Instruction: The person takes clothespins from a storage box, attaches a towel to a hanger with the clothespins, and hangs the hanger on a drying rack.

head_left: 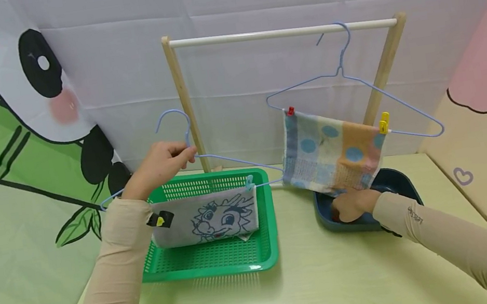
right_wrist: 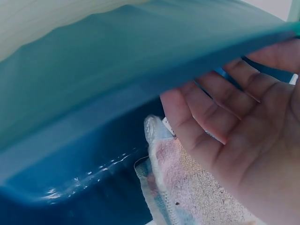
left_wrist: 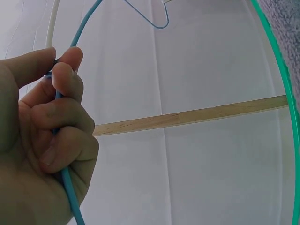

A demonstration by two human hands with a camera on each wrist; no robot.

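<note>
My left hand (head_left: 158, 167) pinches a blue wire hanger (head_left: 235, 161) at its neck, seen also in the left wrist view with fingers curled round the wire. A grey towel (head_left: 224, 215) with a dark cartoon drawing hangs from it, a light-blue clothespin (head_left: 249, 182) at its right end. My right hand (head_left: 355, 203) reaches into a dark blue basin (head_left: 391, 179). In the right wrist view its fingers (right_wrist: 201, 108) are loosely extended, their tips hidden by the rim. A patterned towel (head_left: 333, 149) hangs just above that hand, held by red (head_left: 290, 111) and yellow (head_left: 383, 123) clothespins.
A rack with a white rod (head_left: 254, 36) and wooden posts (head_left: 184, 98) stands at the back. Another blue hanger (head_left: 340, 72) hooks over the rod, carrying the patterned towel. A green basket (head_left: 209, 270) sits beneath the grey towel, on the pale table (head_left: 309, 278).
</note>
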